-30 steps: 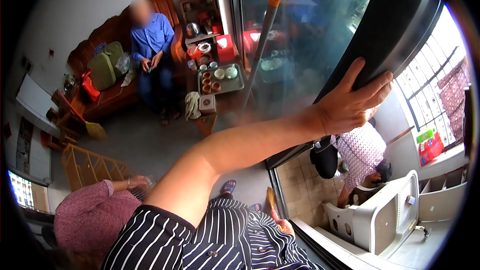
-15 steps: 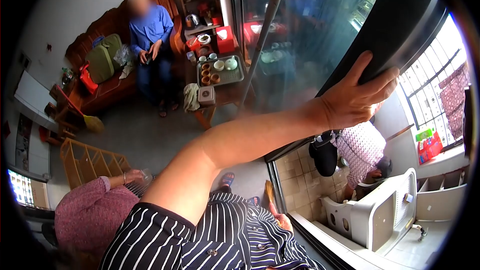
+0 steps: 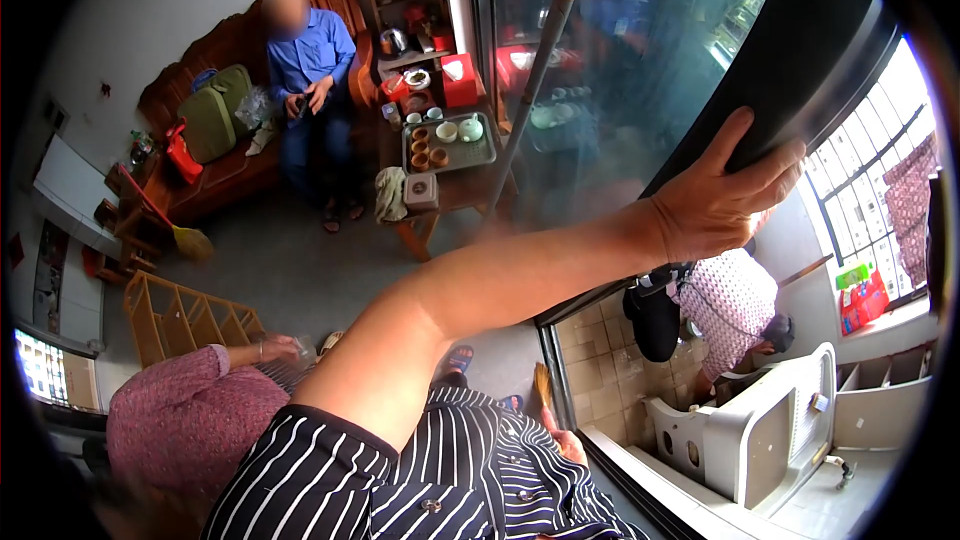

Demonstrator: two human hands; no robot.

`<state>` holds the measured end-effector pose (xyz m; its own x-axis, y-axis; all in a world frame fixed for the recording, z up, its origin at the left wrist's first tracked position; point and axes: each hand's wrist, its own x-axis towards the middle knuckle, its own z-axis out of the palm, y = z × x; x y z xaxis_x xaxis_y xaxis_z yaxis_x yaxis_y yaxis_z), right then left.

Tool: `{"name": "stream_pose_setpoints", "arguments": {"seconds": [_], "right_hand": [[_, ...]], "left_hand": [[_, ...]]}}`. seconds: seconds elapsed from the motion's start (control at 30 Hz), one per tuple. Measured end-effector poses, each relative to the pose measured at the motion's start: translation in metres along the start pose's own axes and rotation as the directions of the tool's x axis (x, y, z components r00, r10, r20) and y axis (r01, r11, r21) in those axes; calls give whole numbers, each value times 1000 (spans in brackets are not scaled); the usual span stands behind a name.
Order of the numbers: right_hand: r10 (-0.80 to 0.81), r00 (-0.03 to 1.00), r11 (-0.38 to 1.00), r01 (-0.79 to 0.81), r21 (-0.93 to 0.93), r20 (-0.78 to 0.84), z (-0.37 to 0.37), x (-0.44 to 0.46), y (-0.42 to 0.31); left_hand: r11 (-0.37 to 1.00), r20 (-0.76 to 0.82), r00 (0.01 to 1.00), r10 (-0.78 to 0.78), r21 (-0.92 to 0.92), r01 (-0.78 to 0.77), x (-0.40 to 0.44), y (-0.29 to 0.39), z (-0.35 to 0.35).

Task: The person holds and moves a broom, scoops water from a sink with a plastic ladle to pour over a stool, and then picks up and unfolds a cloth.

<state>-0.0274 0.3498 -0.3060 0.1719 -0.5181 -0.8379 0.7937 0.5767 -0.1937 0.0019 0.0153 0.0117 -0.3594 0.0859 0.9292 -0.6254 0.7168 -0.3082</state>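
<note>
My left arm reaches across the view, and my left hand (image 3: 725, 195) grips the edge of a black door frame (image 3: 800, 60), thumb apart from the fingers. Beside it is the frame's dark glass pane (image 3: 620, 120), hazy and full of reflections. Low at my right side, my right hand (image 3: 570, 445) is closed around a small brush (image 3: 543, 387) with straw-coloured bristles pointing up; its handle is mostly hidden. A grey pole with an orange end (image 3: 535, 70) leans upright by the glass.
A person in blue (image 3: 310, 55) sits on a wooden sofa (image 3: 215, 30) by a tea tray (image 3: 470, 155). Someone in a red patterned top (image 3: 190, 420) is close at left. Beyond the door frame, another person (image 3: 725, 305) bends near a pale washbasin (image 3: 770, 430). A wooden rack (image 3: 185, 315) stands left.
The view has shifted slightly, so the room appears a little further right. My left hand keeps its hold on the door frame and my right hand still has the brush.
</note>
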Motion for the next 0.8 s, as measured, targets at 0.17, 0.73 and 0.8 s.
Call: {"name": "stream_pose_setpoints", "arguments": {"seconds": [0.17, 0.73, 0.8], "right_hand": [[46, 994, 999, -45, 13, -97, -9, 10, 2], [-247, 967, 885, 251, -391, 63, -14, -1, 7], [-280, 958, 853, 278, -441, 62, -15, -1, 7]], "left_hand": [[1000, -14, 1000, -9, -8, 8, -1, 5, 2], [995, -57, 998, 0, -104, -6, -1, 3, 4], [993, -55, 998, 1, -114, -8, 0, 3, 4]]}}
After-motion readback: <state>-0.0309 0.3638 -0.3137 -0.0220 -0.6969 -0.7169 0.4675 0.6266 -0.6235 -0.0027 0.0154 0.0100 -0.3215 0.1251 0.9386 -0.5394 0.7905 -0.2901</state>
